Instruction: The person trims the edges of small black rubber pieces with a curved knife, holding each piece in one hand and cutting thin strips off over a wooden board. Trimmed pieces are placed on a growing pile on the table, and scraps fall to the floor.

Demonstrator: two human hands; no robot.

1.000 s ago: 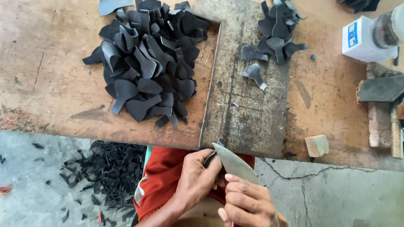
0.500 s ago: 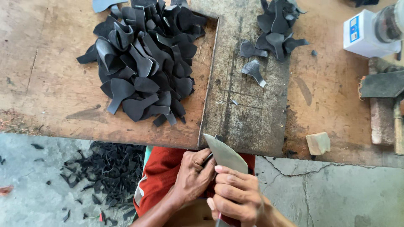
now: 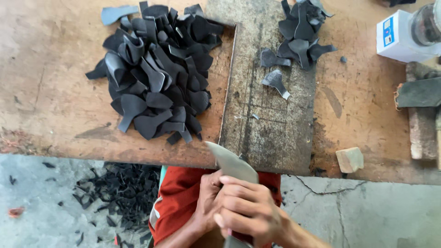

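My right hand [image 3: 245, 209] is closed around a broad grey knife blade [image 3: 229, 161] that points up and left toward the bench edge. My left hand [image 3: 207, 198] sits right beside it, fingers curled against the blade's lower part; whatever it pinches is hidden by the right hand. Both hands hover over my red shorts [image 3: 177, 202], just below the scored grey cutting slab [image 3: 268, 110]. A big heap of black cut leather pieces [image 3: 158, 73] lies left of the slab, and a smaller heap [image 3: 303, 32] lies at its far right corner.
The worn wooden bench [image 3: 46, 92] carries a white box [image 3: 397, 39] at the far right, a small pale block [image 3: 350, 159] near the front edge, and dark tools [image 3: 420, 94] at the right. Black offcuts [image 3: 117, 193] litter the concrete floor.
Both hands and the blade have shifted slightly right and down in view. The right hand now covers more of the left hand and of the blade's lower end.
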